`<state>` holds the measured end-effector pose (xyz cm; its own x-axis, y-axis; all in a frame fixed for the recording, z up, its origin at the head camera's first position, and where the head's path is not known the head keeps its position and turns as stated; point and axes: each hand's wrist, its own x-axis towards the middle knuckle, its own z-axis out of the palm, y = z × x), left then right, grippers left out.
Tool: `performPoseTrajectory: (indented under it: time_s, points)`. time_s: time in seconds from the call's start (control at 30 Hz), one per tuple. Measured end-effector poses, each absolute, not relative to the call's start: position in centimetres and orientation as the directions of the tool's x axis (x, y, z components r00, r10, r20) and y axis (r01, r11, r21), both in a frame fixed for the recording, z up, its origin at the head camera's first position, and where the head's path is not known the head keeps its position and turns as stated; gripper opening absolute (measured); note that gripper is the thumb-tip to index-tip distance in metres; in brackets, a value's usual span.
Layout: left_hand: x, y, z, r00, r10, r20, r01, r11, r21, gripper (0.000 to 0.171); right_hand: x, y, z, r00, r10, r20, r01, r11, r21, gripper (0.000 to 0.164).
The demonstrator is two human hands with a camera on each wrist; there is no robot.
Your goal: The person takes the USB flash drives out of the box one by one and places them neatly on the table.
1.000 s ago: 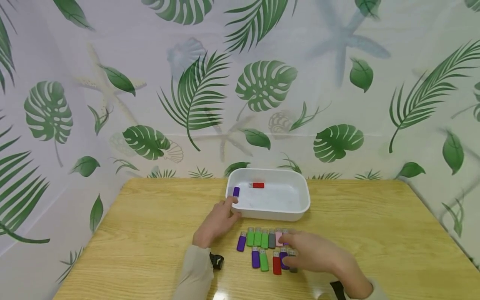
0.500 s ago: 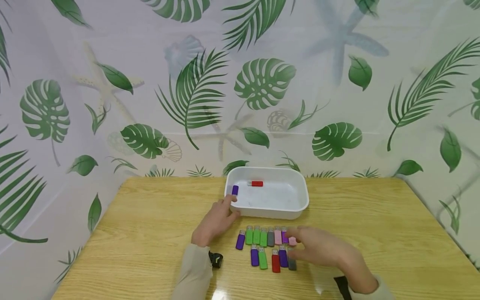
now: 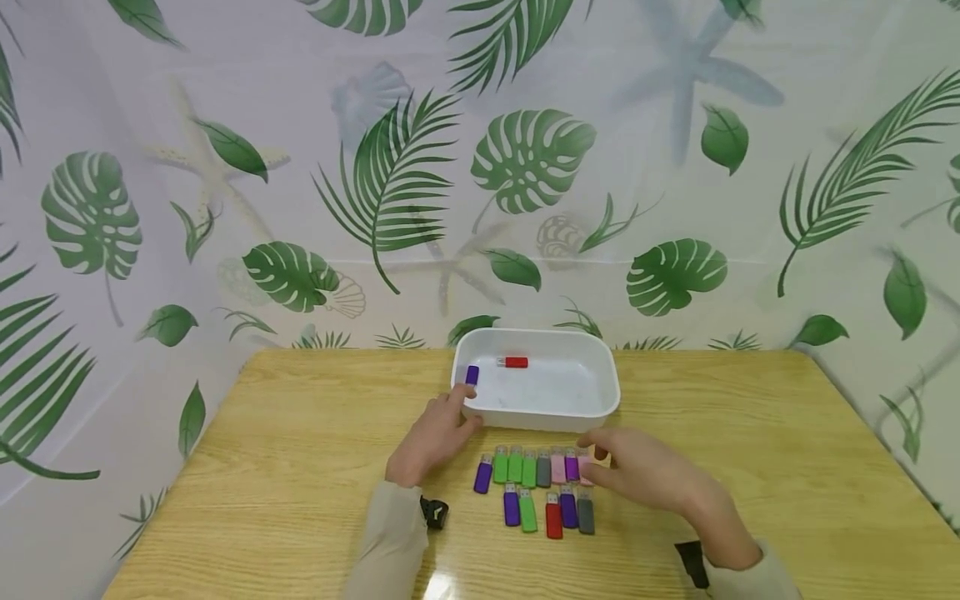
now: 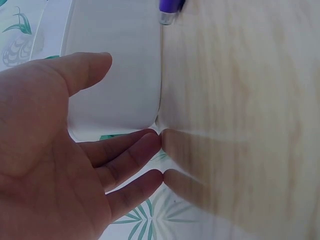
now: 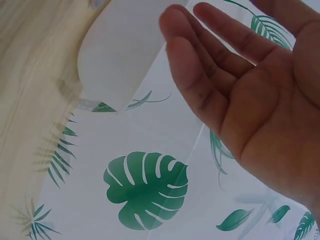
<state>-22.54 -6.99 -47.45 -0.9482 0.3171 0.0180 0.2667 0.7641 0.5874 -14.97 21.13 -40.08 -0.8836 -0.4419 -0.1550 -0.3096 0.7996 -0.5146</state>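
My left hand (image 3: 435, 435) rests at the left front corner of a white plastic bin (image 3: 609, 400), thumb beside its front wall. In the left wrist view the hand's lower fingertips (image 4: 152, 142) touch the wood by the bin's corner. My right hand (image 3: 645, 471) hovers at the right end of two rows of USB flash drives, fingers slightly bent, nothing in them in the right wrist view. Its fingertips overlap a pink flash drive (image 3: 586, 472). Beside that lie a magenta-purple drive (image 3: 572, 467) and another pink one (image 3: 557, 470). A grey drive (image 3: 586, 515) ends the front row.
Inside the bin are a red flash drive (image 3: 516, 362) and a purple one (image 3: 472, 375). Several green drives (image 3: 501, 467), a grey one (image 3: 543, 471), a red one (image 3: 553, 518) and purple ones (image 3: 483, 475) fill the rows. A leaf-printed sheet (image 3: 525, 217) hangs behind the table (image 3: 315, 483).
My right hand has risen a little and shifted away from me, uncovering the grey drive and the pink drive at the right ends of the rows. The left hand stays at the bin corner.
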Motion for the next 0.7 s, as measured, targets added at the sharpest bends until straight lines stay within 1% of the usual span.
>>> performPoseTrajectory:
  time_s: [0.13, 0.3, 0.4, 0.7]
  points:
    - [-22.6, -7.0, -47.6, -0.946, 0.324, 0.011, 0.266, 0.758, 0.596, 0.041, -15.6, 21.2, -39.9, -0.889, -0.447, -0.099, -0.349, 0.802, -0.485, 0.028]
    - [-22.5, -7.0, -47.4, -0.947, 0.321, 0.015, 0.264, 0.751, 0.605, 0.04, -17.1, 21.1, -39.3, -0.89, -0.456, -0.01, -0.419, 0.825, -0.379, 0.029]
    - [-22.4, -7.0, -47.2, -0.946, 0.324, 0.015, 0.264, 0.743, 0.615, 0.039, -18.2, 20.9, -38.8, -0.882, -0.471, 0.03, -0.452, 0.824, -0.342, 0.029]
    - [-22.4, -7.2, -47.2, -0.949, 0.315, 0.003, 0.249, 0.743, 0.621, 0.04, -21.5, 19.6, -38.5, -0.851, -0.524, 0.036, -0.51, 0.81, -0.29, 0.031]
